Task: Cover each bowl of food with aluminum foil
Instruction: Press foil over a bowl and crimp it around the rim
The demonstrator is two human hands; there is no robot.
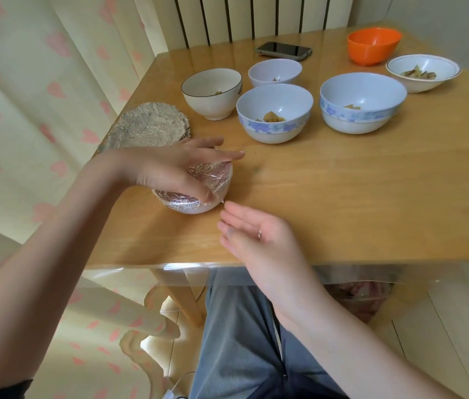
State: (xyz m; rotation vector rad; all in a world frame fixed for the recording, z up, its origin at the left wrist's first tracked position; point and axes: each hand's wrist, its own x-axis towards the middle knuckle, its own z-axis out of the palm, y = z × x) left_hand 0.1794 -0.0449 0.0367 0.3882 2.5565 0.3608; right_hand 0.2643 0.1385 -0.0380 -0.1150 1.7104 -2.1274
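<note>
- A stack of crumpled foil sheets (pixel 148 125) lies at the far left edge of the tabletop (pixel 342 197), just behind the left hand.
- The left hand (pixel 170 168) lies over the top of the foil-covered bowl (pixel 198 194), fingers spread across it and the thumb pressing the foil down the bowl's near side.
- That bowl sits near the front left corner of the tabletop, its mouth fully under foil; a small loose corner sticks out at its lower right edge.
- The right hand (pixel 256 237) hovers just beside that corner, palm up, fingers straight and relaxed, holding nothing.
- Judged from this, the step in hand is the last crimping of the foil round this bowl's rim. The loose corner still wants smoothing against the wall.
- Further back stand the uncovered bowls: a white bowl with a dark rim (pixel 211 92), a small pale bowl (pixel 275 72), then two blue-flowered bowls (pixel 275 112) (pixel 362 100), each with a little food at the bottom.
- A phone (pixel 283 50) lies behind them near the wall.
- At the far right are an orange bowl (pixel 374 44), its contents not visible, and a shallow white bowl (pixel 423 72) holding food.
- The next move likely calls for taking a fresh sheet from the stack at the left and drawing the nearest open bowl within reach.
</note>
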